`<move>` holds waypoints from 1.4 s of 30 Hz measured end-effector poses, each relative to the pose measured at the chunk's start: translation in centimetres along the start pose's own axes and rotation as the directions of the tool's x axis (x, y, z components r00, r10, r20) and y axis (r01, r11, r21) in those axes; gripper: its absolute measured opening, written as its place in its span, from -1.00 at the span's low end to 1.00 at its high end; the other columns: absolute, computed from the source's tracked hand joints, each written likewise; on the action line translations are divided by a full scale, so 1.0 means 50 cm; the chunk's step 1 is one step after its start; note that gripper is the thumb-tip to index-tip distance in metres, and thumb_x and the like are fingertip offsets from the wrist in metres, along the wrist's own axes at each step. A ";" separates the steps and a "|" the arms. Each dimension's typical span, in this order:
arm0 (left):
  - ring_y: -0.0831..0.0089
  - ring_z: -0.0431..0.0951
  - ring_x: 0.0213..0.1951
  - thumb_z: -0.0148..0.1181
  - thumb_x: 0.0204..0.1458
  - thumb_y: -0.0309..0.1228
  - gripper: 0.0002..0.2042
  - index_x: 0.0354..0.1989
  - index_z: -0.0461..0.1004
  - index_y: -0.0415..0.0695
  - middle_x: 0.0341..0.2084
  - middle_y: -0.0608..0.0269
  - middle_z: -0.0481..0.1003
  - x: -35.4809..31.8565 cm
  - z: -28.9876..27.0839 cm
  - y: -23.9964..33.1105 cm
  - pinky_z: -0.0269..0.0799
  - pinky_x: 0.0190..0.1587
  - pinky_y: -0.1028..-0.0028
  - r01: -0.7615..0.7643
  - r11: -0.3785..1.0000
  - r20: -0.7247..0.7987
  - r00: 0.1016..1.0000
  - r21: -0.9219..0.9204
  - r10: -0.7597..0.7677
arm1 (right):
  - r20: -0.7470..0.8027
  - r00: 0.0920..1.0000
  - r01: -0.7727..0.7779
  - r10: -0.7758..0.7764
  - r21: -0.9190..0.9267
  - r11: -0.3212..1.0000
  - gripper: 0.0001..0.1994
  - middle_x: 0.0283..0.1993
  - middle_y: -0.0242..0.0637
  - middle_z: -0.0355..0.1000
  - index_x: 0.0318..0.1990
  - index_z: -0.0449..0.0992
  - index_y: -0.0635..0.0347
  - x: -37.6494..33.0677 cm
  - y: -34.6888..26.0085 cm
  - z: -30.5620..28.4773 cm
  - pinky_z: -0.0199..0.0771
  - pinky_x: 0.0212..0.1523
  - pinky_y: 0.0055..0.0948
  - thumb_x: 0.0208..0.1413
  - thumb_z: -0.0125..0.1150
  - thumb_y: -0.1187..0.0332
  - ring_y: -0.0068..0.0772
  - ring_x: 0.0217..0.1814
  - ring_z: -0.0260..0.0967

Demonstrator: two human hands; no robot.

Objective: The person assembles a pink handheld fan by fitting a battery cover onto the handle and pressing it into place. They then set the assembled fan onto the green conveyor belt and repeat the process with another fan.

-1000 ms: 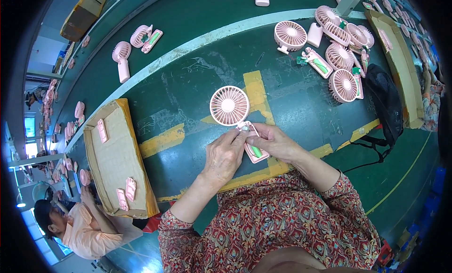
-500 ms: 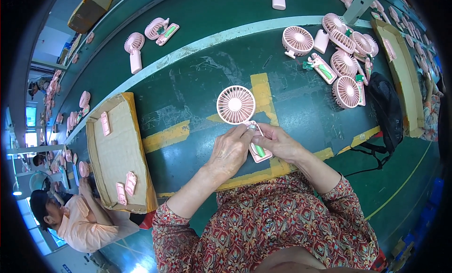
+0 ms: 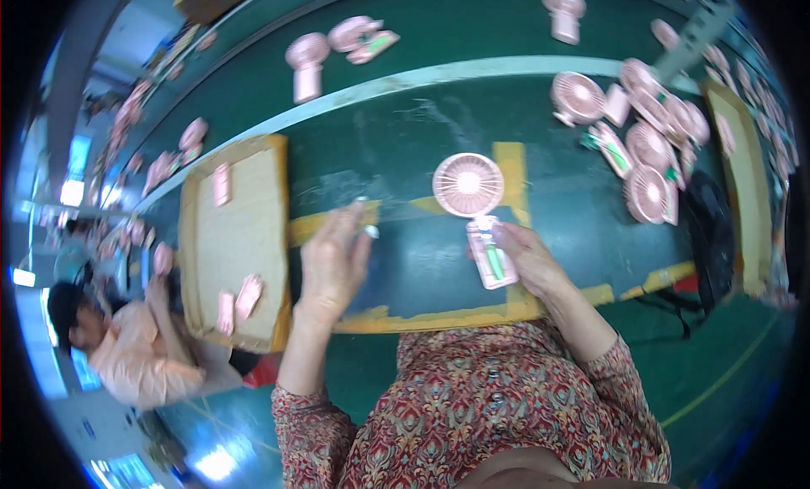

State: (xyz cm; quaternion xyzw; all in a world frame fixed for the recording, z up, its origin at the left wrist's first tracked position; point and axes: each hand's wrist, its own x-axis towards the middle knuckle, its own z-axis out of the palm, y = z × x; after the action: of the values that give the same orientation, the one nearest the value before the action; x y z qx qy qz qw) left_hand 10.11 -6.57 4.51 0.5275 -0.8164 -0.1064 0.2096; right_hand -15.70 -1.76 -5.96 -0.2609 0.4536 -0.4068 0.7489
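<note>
A pink handheld fan [image 3: 468,185] lies on the green worktop in front of me, its round grille pointing away. Its handle has no cover, so a green cylindrical part and small bits near the neck show inside. My right hand [image 3: 537,263] grips this handle from the right, thumb on top near the neck. To the left, over the worktop, my left hand [image 3: 333,257] is raised with thumb and fingers apart, holding nothing visible. Whitish spots show at its fingertips, too blurred to make out. That hand is nearest the cardboard tray [image 3: 278,194].
In the tray lie several pink handle covers [image 3: 248,296]. A cluster of pink fans [image 3: 648,143], some with opened handles, sits at the right beside a black bag [image 3: 707,232] and another tray [image 3: 742,194]. More fans [image 3: 308,63] stand beyond the pale rail. A co-worker [image 3: 139,345] sits at left.
My left hand has let go of the fan and moved left toward the tray. My right hand still holds the handle. The whole view has shifted.
</note>
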 end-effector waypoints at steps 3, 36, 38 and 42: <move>0.05 0.49 -0.14 0.19 -0.14 -0.56 -0.60 -0.04 0.40 -0.26 -0.19 -0.05 0.46 -0.043 -0.109 -0.106 0.41 -0.09 0.26 0.298 0.935 -0.003 0.953 0.191 -0.304 | -0.011 0.999 0.039 -0.038 0.059 0.998 -0.66 -0.13 -0.07 0.45 0.02 0.32 0.40 -0.005 0.007 -0.013 0.51 -0.09 -0.41 0.26 -0.10 0.28 -0.29 -0.13 0.48; 0.29 0.49 -0.24 0.21 -0.05 -0.49 -0.55 0.03 0.27 -0.33 -0.20 0.04 0.44 -0.068 0.128 0.008 0.43 -0.17 0.40 0.467 0.755 0.322 0.880 -0.460 -0.349 | -0.089 0.994 0.085 -0.069 0.196 0.977 -0.68 -0.15 -0.25 0.45 0.00 0.34 0.30 -0.015 0.009 0.026 0.48 -0.15 -0.55 0.26 -0.06 0.24 -0.54 -0.17 0.43; 0.01 0.38 -0.08 0.31 -0.18 -0.38 -0.44 0.02 0.27 -0.33 -0.11 -0.13 0.36 -0.059 0.118 0.041 0.34 -0.03 0.23 0.204 0.977 0.189 0.963 -0.056 -0.190 | -0.097 0.993 0.089 -0.071 0.204 0.975 -0.68 -0.16 -0.26 0.45 0.00 0.34 0.30 -0.015 0.014 0.026 0.48 -0.15 -0.56 0.26 -0.06 0.23 -0.56 -0.17 0.42; 0.05 0.37 -0.09 0.33 -0.24 -0.38 -0.48 -0.06 0.34 -0.34 -0.17 -0.08 0.37 -0.051 0.133 0.058 0.33 -0.04 0.22 0.111 0.987 0.232 0.963 0.115 -0.135 | -0.113 0.989 0.114 -0.092 0.209 0.971 -0.68 -0.17 -0.30 0.44 0.00 0.33 0.30 -0.013 0.023 0.028 0.47 -0.16 -0.57 0.25 -0.05 0.23 -0.58 -0.18 0.41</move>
State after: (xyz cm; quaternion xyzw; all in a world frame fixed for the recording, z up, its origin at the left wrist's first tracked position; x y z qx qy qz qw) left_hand 5.63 -3.34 -0.88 0.5705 -0.8056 -0.1405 0.0755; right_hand -14.18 -0.55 -5.89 -0.1804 0.4307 -0.5047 0.7261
